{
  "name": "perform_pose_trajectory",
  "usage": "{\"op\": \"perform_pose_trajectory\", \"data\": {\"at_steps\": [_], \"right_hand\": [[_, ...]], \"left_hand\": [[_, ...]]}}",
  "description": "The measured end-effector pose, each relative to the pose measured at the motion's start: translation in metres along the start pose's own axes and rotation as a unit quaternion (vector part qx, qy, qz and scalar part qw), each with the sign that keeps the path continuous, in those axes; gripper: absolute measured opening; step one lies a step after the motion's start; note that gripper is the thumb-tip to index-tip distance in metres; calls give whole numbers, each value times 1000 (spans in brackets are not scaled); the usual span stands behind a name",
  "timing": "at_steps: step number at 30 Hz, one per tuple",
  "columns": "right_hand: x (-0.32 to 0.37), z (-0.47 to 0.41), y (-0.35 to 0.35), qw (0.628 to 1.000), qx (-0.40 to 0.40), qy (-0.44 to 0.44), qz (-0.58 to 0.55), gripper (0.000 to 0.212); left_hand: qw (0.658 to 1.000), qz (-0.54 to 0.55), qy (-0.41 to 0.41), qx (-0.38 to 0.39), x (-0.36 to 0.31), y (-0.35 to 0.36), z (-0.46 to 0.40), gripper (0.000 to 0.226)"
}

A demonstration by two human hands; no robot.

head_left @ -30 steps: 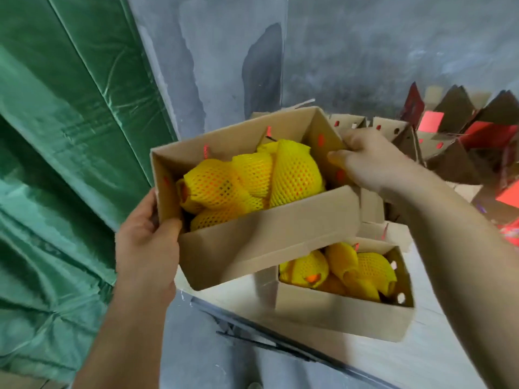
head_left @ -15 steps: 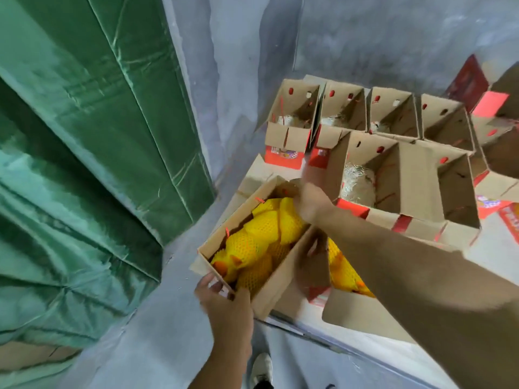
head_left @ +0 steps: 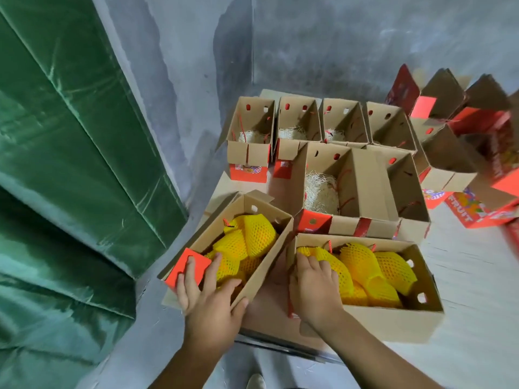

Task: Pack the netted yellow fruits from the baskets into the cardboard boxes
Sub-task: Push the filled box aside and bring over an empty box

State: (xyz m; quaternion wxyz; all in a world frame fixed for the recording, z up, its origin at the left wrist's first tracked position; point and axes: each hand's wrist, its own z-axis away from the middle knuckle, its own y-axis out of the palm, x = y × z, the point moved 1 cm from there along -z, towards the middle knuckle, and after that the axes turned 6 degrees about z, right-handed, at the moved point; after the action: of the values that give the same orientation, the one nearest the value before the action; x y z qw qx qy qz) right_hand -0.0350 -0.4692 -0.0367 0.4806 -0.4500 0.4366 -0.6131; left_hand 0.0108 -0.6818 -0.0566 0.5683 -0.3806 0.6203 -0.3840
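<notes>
Two boxes hold netted fruits: the left hand [head_left: 209, 301] grips the near end of the left box [head_left: 261, 265], the right hand [head_left: 314, 282] rests open on fruit [head_left: 362, 262] in the right box [head_left: 393, 324]. Behind, several boxes [head_left: 320, 189] (straw-lined) await filling — baskets are not in view.

Two fruit-filled boxes lower centre: left box [head_left: 261, 265] under my left hand [head_left: 209, 301], right box [head_left: 393, 321] beside it; straw-lined boxes [head_left: 351, 175] behind.
</notes>
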Motion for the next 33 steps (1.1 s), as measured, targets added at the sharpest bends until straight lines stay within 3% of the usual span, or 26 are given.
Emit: {"op": "perform_pose_trajectory", "data": {"at_steps": [3,6,10,14,16,18,20,21,23,24,28,30,33], "right_hand": [[-2,2,4,1000,5,-22,16,49],[0,10,9,995,1,-82,51,66],[-7,29,11,981,19,-177,81,71],[-38,43,-1,965,4,-251,73,64],[-50,53,-5,980,-87,-180,19,57],[-68,57,-5,982,-165,38,-81,76],[-91,54,-8,929,-153,247,-230,98],[-100,50,-9,894,-124,289,-318,96],[-107,43,-10,831,-76,250,-491,77],[-105,42,-11,816,-53,222,-531,71],[-101,46,-7,840,-29,188,-508,74],[-105,51,-5,839,-5,181,-513,78],[-108,60,-1,849,29,157,-503,80]], "left_hand": [[999,19,-9,-46,-12,8,-4,34],[997,32,-36,-65,-31,15,-18,45],[994,64,-60,-69,-56,11,-34,43],[996,6,27,-86,-33,-6,-14,30],[995,-32,39,-88,-20,-17,3,28],[993,-54,19,-99,-18,-22,17,35],[991,-39,43,-119,-28,-26,23,46],[989,-12,84,-123,-34,-29,22,47],[984,48,151,-80,-46,-32,8,48],[988,73,136,-23,-51,-33,-5,51],[965,98,-44,240,-57,-15,-54,94],[966,39,-38,253,-58,-4,-57,108],[980,10,-24,199,-57,9,-50,108]]}}
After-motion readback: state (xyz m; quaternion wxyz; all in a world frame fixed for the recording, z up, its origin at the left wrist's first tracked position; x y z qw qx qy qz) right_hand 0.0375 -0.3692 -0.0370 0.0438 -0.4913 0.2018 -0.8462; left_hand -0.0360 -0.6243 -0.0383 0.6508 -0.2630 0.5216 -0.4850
